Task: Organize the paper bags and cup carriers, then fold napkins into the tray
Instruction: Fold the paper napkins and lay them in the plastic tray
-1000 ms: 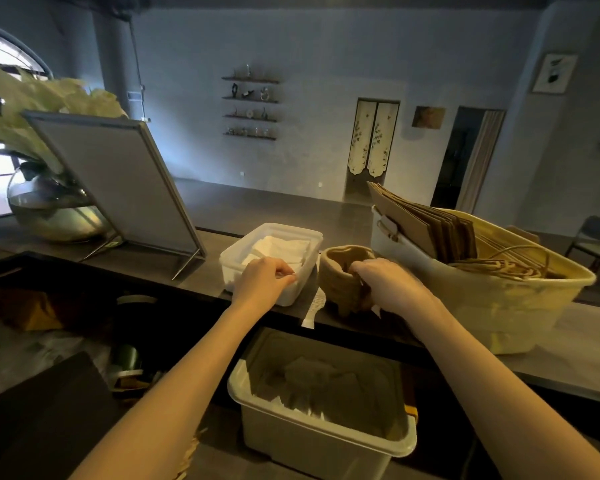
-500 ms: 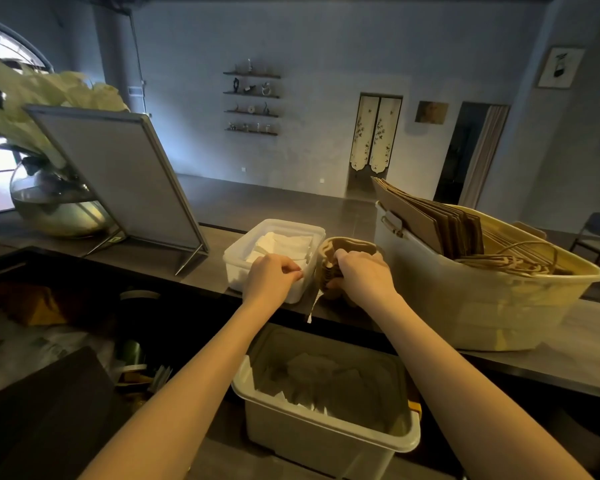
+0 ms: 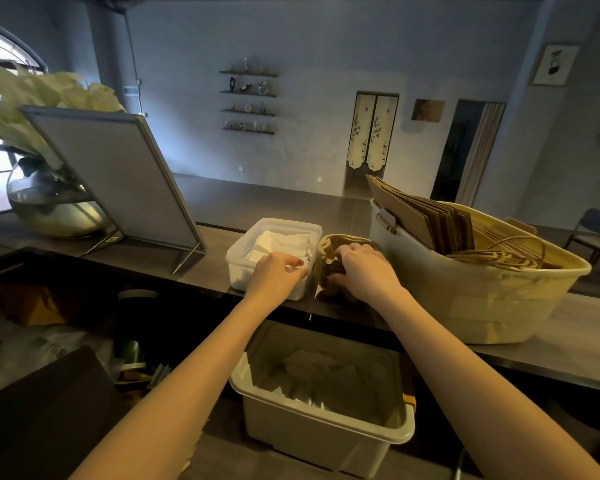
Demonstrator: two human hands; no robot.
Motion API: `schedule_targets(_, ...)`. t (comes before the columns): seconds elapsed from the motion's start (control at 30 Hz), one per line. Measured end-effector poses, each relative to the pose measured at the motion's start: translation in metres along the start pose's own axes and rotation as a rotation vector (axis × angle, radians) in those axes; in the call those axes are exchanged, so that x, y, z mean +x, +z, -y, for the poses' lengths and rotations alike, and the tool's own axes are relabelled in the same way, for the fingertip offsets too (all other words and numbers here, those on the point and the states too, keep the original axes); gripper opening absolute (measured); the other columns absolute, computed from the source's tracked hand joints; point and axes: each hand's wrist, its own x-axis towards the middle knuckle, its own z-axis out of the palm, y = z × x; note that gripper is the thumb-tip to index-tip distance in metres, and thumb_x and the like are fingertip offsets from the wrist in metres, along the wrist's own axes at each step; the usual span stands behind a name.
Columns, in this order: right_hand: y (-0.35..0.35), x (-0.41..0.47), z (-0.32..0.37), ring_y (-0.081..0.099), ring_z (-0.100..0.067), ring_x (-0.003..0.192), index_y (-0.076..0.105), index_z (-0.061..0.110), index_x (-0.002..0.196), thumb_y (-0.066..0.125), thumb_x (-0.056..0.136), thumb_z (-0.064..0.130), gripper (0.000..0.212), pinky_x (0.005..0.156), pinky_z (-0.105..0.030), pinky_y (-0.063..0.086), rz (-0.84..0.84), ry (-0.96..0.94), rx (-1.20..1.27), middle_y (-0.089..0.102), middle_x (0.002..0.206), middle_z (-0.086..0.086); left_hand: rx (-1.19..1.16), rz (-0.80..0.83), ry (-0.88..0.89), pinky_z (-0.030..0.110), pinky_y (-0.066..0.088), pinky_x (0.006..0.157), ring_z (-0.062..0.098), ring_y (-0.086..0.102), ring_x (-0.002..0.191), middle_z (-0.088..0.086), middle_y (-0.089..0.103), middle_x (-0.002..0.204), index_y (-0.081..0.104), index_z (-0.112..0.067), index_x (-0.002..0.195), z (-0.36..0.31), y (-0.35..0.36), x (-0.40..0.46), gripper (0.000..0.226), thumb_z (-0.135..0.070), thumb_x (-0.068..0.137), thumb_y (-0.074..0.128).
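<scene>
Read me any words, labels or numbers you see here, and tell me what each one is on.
None can be read.
Framed picture on the right wall: a dark drawing, any lettering too small to tell.
Standing sign board on the counter: only its blank back shows.
Small tag by the board's foot: blurred.
White napkin tray, paper bags: no print visible.

The dark desk (image 3: 215, 251) carries a white napkin tray (image 3: 243, 268), brown cup carriers (image 3: 326, 251) just beside it, and a yellowish tub (image 3: 482, 306). A leaning framed sign (image 3: 118, 174) and a round metallic vase (image 3: 49, 209) stand further left.
</scene>
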Motion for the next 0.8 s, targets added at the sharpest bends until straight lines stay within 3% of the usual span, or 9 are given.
schedule_targets(0.1,-0.011,-0.022,-0.002,0.050,-0.020,0.118,0.052,0.014,0.129,0.049,0.095,0.033,0.039,0.095,-0.031,0.044,-0.220,0.013,0.127,0.054,0.130,-0.004,-0.004,-0.097,0.009,0.026,0.044,0.089,0.019,0.052,0.114,0.005,0.055,0.128,0.057,-0.016,0.121,-0.003,-0.002,-0.002,0.030,-0.026,0.092,0.056)
schedule_targets(0.2,-0.023,-0.052,-0.006,0.057,-0.013,0.107,0.058,0.017,0.122,0.047,0.097,0.029,0.030,0.080,-0.020,0.046,-0.378,0.014,0.257,0.059,0.124,0.000,-0.042,-0.209,0.007,0.027,0.048,0.084,0.018,0.055,0.104,0.007,0.059,0.118,0.059,-0.013,0.111,-0.018,0.001,-0.011,0.022,-0.024,0.094,0.051)
schedule_targets(0.37,-0.039,-0.103,-0.024,0.055,-0.005,0.085,0.064,0.016,0.106,0.046,0.097,0.022,0.021,0.069,-0.015,0.042,-0.479,0.018,0.406,0.065,0.104,0.001,-0.117,-0.125,0.031,0.020,0.042,0.070,0.009,0.052,0.089,0.004,0.060,0.105,0.058,-0.013,0.108,-0.060,0.026,-0.042,0.021,-0.027,0.097,0.047)
schedule_targets(0.5,-0.049,-0.136,-0.055,0.053,-0.001,0.084,0.064,0.015,0.103,0.049,0.096,0.018,0.017,0.069,-0.006,0.037,-0.567,0.093,0.525,0.060,0.094,0.009,-0.158,-0.067,0.050,0.024,0.046,0.075,0.008,0.052,0.088,-0.002,0.058,0.099,0.057,-0.013,0.112,-0.099,0.047,-0.056,0.025,-0.029,0.097,0.045)
schedule_targets(0.63,-0.062,-0.160,-0.100,0.052,-0.003,0.080,0.058,0.017,0.103,0.052,0.094,0.013,0.012,0.069,-0.011,0.041,-0.705,0.248,0.669,0.056,0.092,0.009,-0.364,-0.003,-0.040,0.035,0.050,0.090,0.016,0.055,0.100,0.002,0.057,0.110,0.050,-0.011,0.122,-0.132,0.068,-0.066,0.031,-0.028,0.098,0.044)
schedule_targets(0.8,-0.072,-0.162,-0.163,0.050,-0.013,0.099,0.049,0.012,0.114,0.048,0.095,0.012,0.019,0.077,-0.019,0.042,-0.773,0.525,0.833,0.046,0.114,-0.003,-0.491,0.026,-0.105,0.043,0.045,0.100,0.023,0.049,0.119,0.007,0.049,0.132,0.039,-0.011,0.135,-0.156,0.087,-0.070,0.041,-0.028,0.098,0.043)
